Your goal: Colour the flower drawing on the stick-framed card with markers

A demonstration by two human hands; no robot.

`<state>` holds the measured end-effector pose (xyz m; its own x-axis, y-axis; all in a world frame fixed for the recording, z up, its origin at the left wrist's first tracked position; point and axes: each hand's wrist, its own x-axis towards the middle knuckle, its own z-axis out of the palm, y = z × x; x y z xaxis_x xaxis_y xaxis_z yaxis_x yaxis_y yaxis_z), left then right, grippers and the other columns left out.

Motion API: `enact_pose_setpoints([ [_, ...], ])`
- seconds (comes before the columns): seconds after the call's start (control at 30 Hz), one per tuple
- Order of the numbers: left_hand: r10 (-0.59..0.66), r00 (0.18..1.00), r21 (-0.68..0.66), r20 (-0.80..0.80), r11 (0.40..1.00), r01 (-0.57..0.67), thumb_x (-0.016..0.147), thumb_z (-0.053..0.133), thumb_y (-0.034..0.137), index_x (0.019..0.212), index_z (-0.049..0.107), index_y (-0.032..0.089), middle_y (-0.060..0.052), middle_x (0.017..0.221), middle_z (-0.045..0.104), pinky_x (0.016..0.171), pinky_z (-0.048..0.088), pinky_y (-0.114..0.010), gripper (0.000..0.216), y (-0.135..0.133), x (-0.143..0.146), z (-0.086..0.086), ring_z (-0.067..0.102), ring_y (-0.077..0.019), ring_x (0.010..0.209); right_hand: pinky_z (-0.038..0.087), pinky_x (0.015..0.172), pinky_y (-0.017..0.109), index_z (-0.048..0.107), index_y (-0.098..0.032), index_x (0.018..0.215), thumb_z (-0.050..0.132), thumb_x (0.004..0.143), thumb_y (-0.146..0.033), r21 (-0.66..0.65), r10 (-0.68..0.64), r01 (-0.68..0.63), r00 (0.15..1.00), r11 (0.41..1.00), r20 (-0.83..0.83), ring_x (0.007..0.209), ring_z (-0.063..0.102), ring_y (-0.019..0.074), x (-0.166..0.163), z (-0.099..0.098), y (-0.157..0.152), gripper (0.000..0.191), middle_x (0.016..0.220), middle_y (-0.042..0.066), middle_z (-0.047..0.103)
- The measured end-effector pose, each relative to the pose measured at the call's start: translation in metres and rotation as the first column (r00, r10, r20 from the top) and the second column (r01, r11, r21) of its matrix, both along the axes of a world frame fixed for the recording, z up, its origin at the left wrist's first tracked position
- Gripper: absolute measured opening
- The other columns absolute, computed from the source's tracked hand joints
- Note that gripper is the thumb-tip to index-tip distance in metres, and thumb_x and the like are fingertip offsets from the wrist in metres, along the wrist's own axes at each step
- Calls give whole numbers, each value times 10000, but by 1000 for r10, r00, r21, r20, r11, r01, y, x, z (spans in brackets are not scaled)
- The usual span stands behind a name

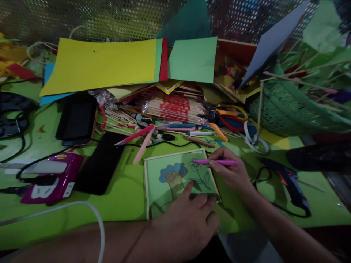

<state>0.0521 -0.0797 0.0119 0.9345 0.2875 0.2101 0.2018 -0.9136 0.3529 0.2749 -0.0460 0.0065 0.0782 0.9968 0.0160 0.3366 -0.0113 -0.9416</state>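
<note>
In the head view, a green sheet of paper (154, 162) with thin wooden sticks along its edges lies on the table. It carries a drawn tree (173, 175) with a blue crown and brown trunk, and an outlined flower (203, 179) on a leafy stem. My right hand (230, 170) is closed around a pink felt-tip pen (219, 162), whose tip is at the flower's head. Reaching across from the left, my left hand (189, 215) rests on the lower part of the sheet. Its index finger is stretched out near the stem, the other fingers loosely bent, holding nothing.
A black phone (102, 164) and a purple power strip (59, 179) with cables lie left. A glue gun (290, 184) with a red light lies right. Behind are scattered pens (178, 127), scissors (230, 112), bundled sticks (175, 107), coloured paper (109, 64) and a green basket (290, 106).
</note>
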Motion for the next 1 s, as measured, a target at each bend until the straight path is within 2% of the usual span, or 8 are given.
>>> enact_pose_setpoints([
  [0.17, 2, 1000, -6, -12, 1000, -2, 1076, 415, 265, 1070, 635, 182, -90, 1320, 665, 1164, 317, -563, 235, -2, 0, 0, 599, -226, 1171, 421, 579, 297, 678, -229, 804, 752, 848, -302, 30, 6, -6, 1000, 1000, 22, 638, 543, 163, 1, 1, 0, 113, 730, -4, 616],
  [1.0, -7, 1000, -27, -25, 1000, 7, 1082, 405, 271, 1098, 635, 179, -91, 1342, 664, 1168, 319, -572, 248, 0, 0, 0, 589, -235, 1200, 435, 587, 302, 675, -229, 791, 759, 843, -343, 14, -10, 9, 1000, 1000, 22, 639, 566, 172, 2, 1, -1, 151, 722, 7, 628],
])
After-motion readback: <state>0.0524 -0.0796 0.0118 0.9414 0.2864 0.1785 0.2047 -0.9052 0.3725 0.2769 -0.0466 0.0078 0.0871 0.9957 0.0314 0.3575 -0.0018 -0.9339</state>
